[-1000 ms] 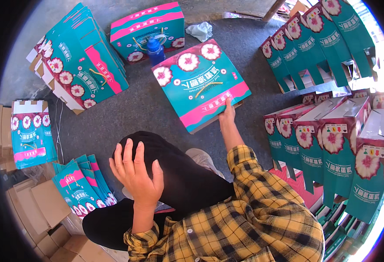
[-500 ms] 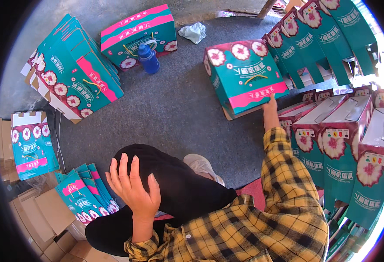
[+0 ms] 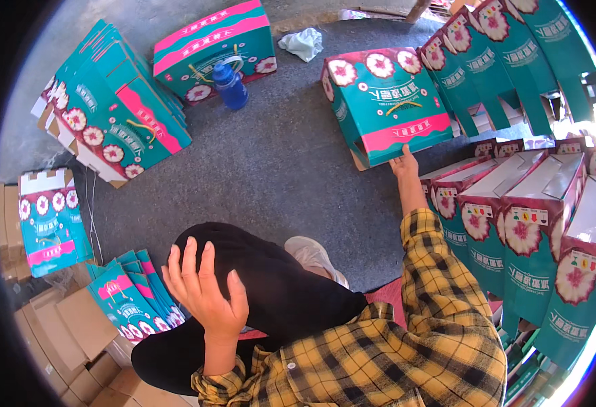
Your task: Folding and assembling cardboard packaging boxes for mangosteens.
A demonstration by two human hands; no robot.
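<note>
A teal and pink cardboard gift box [image 3: 386, 91] with flower-like pictures and a yellow cord handle sits on the dark floor, ahead and to the right. My right hand [image 3: 405, 165] grips its near lower edge, the thumb against the pink band and the other fingers partly hidden at the rim. My left hand [image 3: 206, 288] is raised above my bent knee, fingers spread, holding nothing. Below and left of it lies a small stack of flattened teal boxes [image 3: 131, 298].
Rows of standing teal boxes [image 3: 522, 230] line the right side. Flat boxes [image 3: 114, 115] lean at the far left, near another made-up box [image 3: 209, 51], a blue bottle [image 3: 229, 87] and a crumpled white bag [image 3: 302, 45]. Brown cartons [image 3: 74, 325] lie at lower left.
The box has shifted slightly away from me and to the right, toward the standing rows. My right hand has moved left along its near edge. My left hand is nearly unchanged.
</note>
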